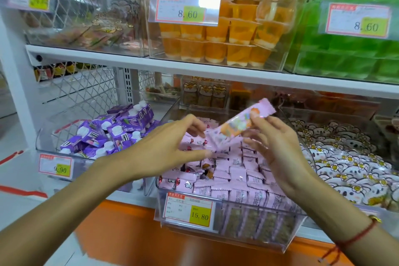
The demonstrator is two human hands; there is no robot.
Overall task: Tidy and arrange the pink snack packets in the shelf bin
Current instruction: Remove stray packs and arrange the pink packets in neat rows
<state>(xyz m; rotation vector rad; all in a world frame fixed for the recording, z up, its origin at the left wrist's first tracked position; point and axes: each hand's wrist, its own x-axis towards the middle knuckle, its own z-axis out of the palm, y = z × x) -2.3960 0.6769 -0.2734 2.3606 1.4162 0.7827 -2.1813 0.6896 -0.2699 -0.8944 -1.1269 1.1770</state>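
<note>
A clear plastic shelf bin [235,233] in the lower middle holds several pink snack packets [235,177], some in rows near the front, others jumbled behind. My right hand [278,147] is shut on one long pink packet with orange print [241,124], held tilted above the bin. My left hand [172,147] hovers over the bin's left side with its fingers spread, fingertips close to the lower end of that packet and to the packets beneath.
A bin of purple packs [112,134] stands to the left, one of white flower-print packets [349,157] to the right. Above the white shelf board [194,69] are orange jelly cups [226,34] and green packs [354,54]. A 15.80 price tag [187,209] hangs on the bin's front.
</note>
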